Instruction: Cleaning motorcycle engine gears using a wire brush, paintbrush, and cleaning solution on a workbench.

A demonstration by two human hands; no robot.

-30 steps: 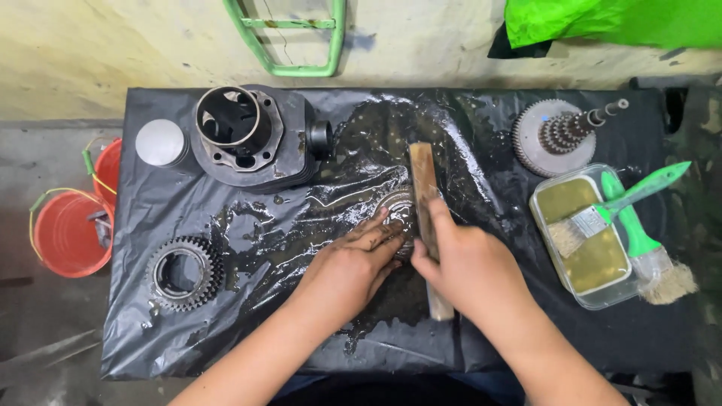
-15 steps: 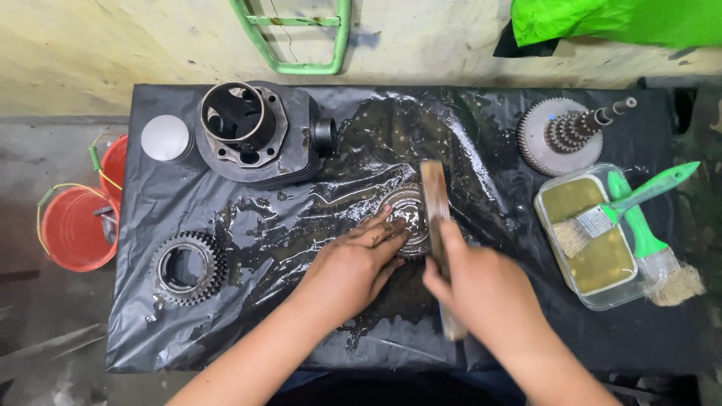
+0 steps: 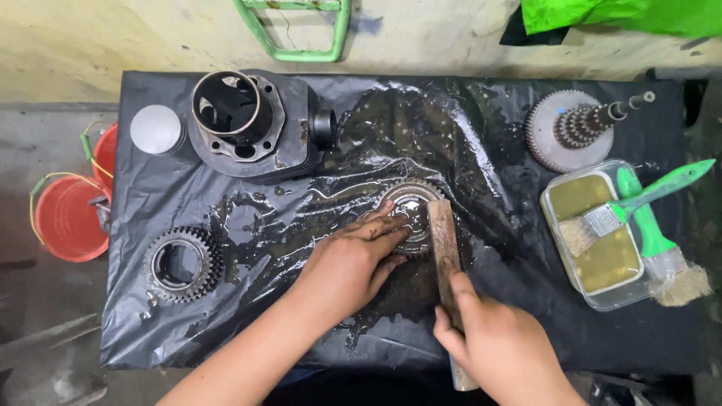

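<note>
Right hand (image 3: 500,346) slid nearer along wet black sheet (image 3: 489,135).

Both my forearms are bare up to the frame edge; no sleeves, gloves, watch or rings show. My left hand (image 3: 350,263) is smeared with dark, wet grease across the fingers (image 3: 387,225) and knuckles, nails blackened at the tips. My right hand (image 3: 500,349) carries lighter grime, mostly along the forefinger and thumb. A sheen of oil lies on the backs of both hands.
</note>
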